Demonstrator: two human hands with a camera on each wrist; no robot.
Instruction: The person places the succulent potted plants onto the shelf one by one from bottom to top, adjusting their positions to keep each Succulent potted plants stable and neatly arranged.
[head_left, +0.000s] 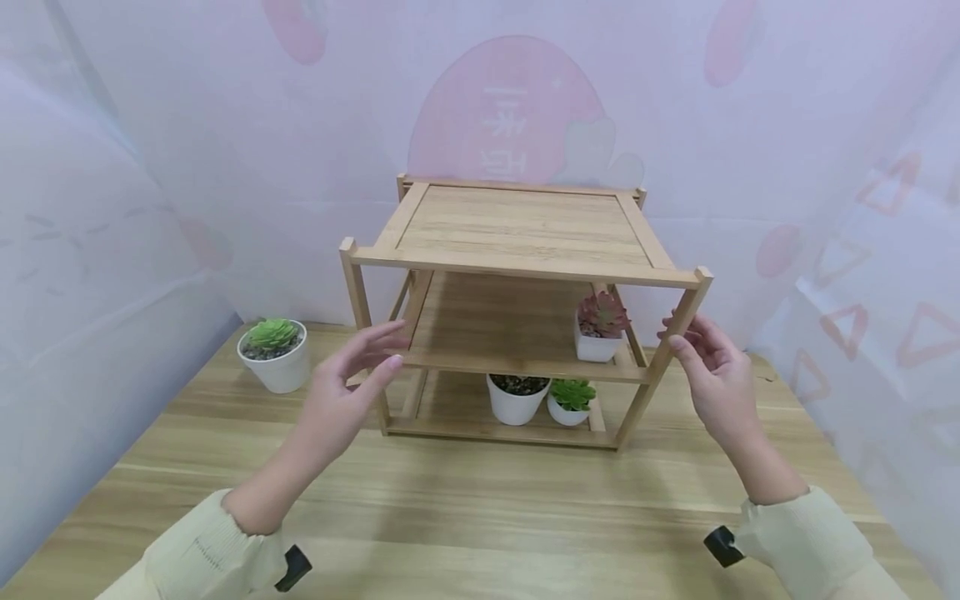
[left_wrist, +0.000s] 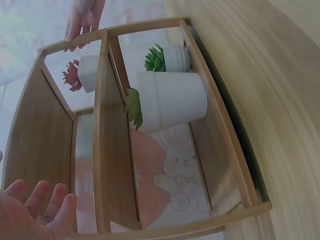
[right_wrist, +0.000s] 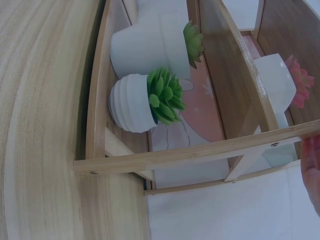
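Note:
A three-tier wooden shelf (head_left: 525, 268) stands on the table. My right hand (head_left: 712, 371) holds its right front post (head_left: 651, 400), thumb in front and fingers behind. My left hand (head_left: 352, 375) is in front of the left side, fingers loosely extended with nothing in them; its fingers (left_wrist: 52, 202) appear apart from the wood in the left wrist view. A red succulent in a white square pot (head_left: 598, 346) sits on the middle tier's right side. On the bottom tier are a larger white pot (head_left: 516, 406) and a small ribbed pot with a green succulent (right_wrist: 132, 102).
Left of the shelf, a green succulent in a white pot (head_left: 281, 367) stands on the wooden table (head_left: 465, 517). A pale printed cloth (head_left: 300, 150) hangs behind and along both sides. The shelf's top board (head_left: 525, 221) is bare.

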